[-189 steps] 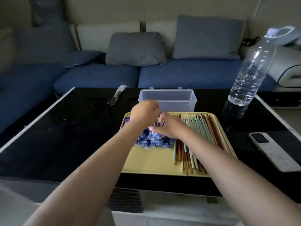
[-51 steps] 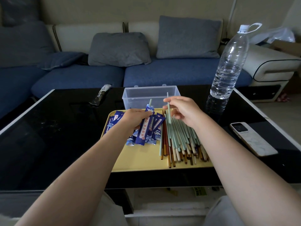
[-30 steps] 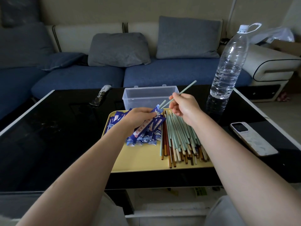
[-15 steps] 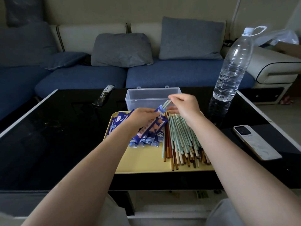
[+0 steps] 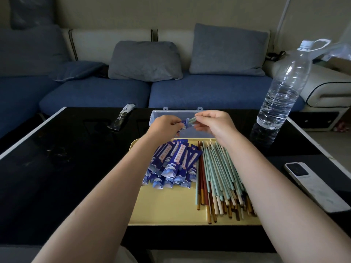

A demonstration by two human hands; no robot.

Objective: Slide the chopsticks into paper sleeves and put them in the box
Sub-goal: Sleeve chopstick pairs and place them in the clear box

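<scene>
- Head view: the left hand (image 5: 164, 126) pinches a blue paper sleeve (image 5: 183, 123), fingers curled round it.
- Just to its right, the right hand (image 5: 216, 123) pinches pale green chopsticks (image 5: 192, 120) whose ends sit in the sleeve's mouth.
- Directly beyond both hands stands the clear box (image 5: 157, 115) on the desk (image 5: 66, 158).
- Below the hands, a yellow tray (image 5: 167, 205) holds loose sleeves (image 5: 171, 164) and more chopsticks (image 5: 218, 177).

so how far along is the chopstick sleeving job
Done: nothing that shows; what's visible of the clear box looks empty. In hand: left hand holds a blue sleeve, right hand feeds green chopsticks into it. Left: piles of loose chopsticks and sleeves on the yellow tray.
</scene>
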